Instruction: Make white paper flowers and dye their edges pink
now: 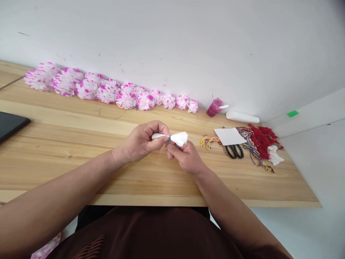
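Over the middle of the wooden table [67, 144] both my hands hold a folded white paper fan [178, 138] tied at its centre with a blue band. My left hand [141, 142] is closed around the fan's left half. My right hand [185, 156] pinches it from below, near the band and under the spread right half.
A row of several pink-and-white paper flowers [107, 90] lines the wall. At the right lie coloured rubber bands [207, 141], a white sheet [229, 136], black scissors [235, 150], red scraps [262, 141], a pink cup [214, 107] and a white roll [242, 117]. A dark tablet [10, 124] lies far left.
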A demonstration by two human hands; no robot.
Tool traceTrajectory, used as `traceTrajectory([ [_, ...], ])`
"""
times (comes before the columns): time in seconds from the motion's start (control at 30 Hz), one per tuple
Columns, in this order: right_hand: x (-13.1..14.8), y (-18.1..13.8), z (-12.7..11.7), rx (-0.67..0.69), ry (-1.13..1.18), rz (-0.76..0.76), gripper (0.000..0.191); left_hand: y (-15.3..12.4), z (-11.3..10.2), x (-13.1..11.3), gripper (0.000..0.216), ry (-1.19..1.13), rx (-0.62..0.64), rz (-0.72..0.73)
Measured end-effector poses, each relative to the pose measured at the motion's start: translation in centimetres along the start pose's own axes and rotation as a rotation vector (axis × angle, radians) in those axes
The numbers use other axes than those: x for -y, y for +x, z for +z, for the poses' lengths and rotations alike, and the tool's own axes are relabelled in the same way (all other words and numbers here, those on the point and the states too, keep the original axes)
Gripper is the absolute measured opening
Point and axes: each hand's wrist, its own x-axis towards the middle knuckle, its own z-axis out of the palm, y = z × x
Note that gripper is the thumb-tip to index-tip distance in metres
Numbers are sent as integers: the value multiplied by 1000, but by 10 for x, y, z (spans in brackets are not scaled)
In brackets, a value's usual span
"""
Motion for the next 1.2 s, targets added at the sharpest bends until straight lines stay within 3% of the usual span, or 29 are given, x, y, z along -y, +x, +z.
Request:
traceTrajectory([
  [0.1,-3,0,7,50,48,53,29,5,-1,9,23,-63,-98,-59],
  [0.23,-5,-1,6,26,-53,12,29,7,0,12,21,-175,-34,-102],
  [0.4,-6,-3,2,-198,-241,-31,21,7,0,11,20,-5,-141,-35],
  [0.47,-3,-2,3,-248,-135,-58,36,7,0,12,19,90,-170,1],
  [0.57,3,0,9,-165,162,-5,52,5,1,12,15,259,-222,70],
  [0.73,4,2,21,33,430,127,33,2,5,11,11,448,-269,126],
  [1.0,0,3,24,-151,571,207,35,4,5,15,15,324,-269,140],
  [1.2,1,1,20,-256,579,196,33,6,1,18,21,228,-151,86],
])
